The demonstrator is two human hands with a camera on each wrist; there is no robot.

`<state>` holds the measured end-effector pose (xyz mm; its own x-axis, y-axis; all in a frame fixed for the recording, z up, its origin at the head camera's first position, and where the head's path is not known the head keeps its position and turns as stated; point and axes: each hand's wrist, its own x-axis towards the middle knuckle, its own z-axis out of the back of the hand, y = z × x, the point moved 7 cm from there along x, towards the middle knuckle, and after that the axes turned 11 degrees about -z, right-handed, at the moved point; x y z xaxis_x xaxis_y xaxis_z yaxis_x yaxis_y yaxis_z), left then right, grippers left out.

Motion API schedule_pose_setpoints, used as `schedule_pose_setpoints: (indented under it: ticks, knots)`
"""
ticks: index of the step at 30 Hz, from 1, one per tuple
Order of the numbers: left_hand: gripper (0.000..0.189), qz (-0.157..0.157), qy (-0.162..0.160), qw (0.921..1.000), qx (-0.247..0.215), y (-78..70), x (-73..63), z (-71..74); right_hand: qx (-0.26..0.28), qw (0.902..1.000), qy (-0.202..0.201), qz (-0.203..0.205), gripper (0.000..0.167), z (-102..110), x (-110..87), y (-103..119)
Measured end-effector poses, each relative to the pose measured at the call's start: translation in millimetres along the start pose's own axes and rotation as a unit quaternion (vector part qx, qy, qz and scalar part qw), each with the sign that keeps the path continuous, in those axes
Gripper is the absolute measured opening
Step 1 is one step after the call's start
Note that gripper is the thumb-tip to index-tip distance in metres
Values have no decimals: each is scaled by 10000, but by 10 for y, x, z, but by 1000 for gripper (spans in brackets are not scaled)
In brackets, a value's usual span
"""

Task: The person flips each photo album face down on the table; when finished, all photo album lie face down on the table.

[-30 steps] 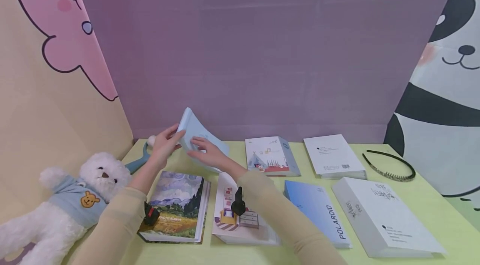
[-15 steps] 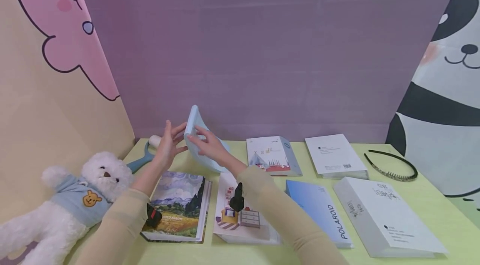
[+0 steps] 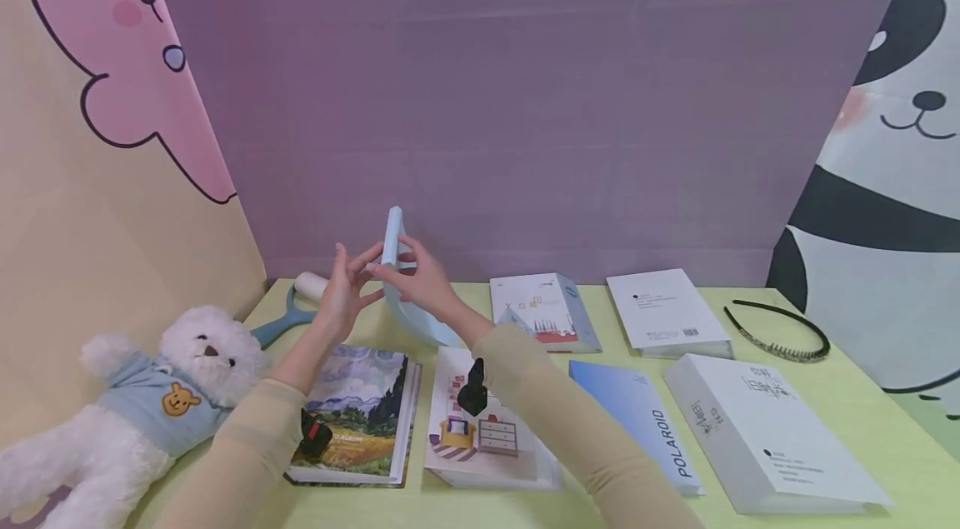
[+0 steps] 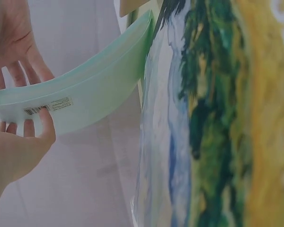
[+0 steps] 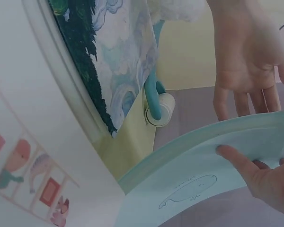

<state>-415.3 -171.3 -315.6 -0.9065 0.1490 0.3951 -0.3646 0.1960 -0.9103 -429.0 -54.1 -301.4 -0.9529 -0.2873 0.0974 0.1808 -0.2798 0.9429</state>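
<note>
A light blue photo album (image 3: 392, 250) stands tilted and bowed above the back left of the table, its lower end just behind the room-picture album. My right hand (image 3: 423, 283) pinches it near the upper end. My left hand (image 3: 345, 291) has its fingers spread against the other side of the album. In the right wrist view, a right finger (image 5: 234, 158) lies on the cover beside a whale drawing. A barcode label (image 4: 48, 106) shows on the opposite cover in the left wrist view, with left fingertips right at it.
Below my forearms lie a landscape-painting photo album (image 3: 356, 412) and a room-picture album (image 3: 480, 437). Several more albums, including the blue Polaroid one (image 3: 637, 425), spread rightward to a headband (image 3: 783, 333). A lint roller (image 3: 288, 316) and teddy bear (image 3: 150, 396) are at left.
The blue album's upper end has swung rightward, turning its spine more towards the view. My left fingers have loosened and spread. My right thumb has come round to the spine.
</note>
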Motion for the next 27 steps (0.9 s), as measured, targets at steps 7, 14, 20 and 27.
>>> schedule_pose_setpoints:
  ticks: [7,14,20,27]
  knots:
    - [80,-37,263,9996,-45,52,-3,-6,466,9982,-255,-271,68,49,-39,-20]
    - [71,180,407,9984,359,132,7,-19,927,9900,-612,-874,58,125,3,-151]
    - [61,818,363,9940,622,251,-27,-18,887,9897,-751,-834,52,116,10,-180]
    - [56,1354,997,9829,750,359,-89,-129,1151,9868,-1118,-205,50,223,-89,-7]
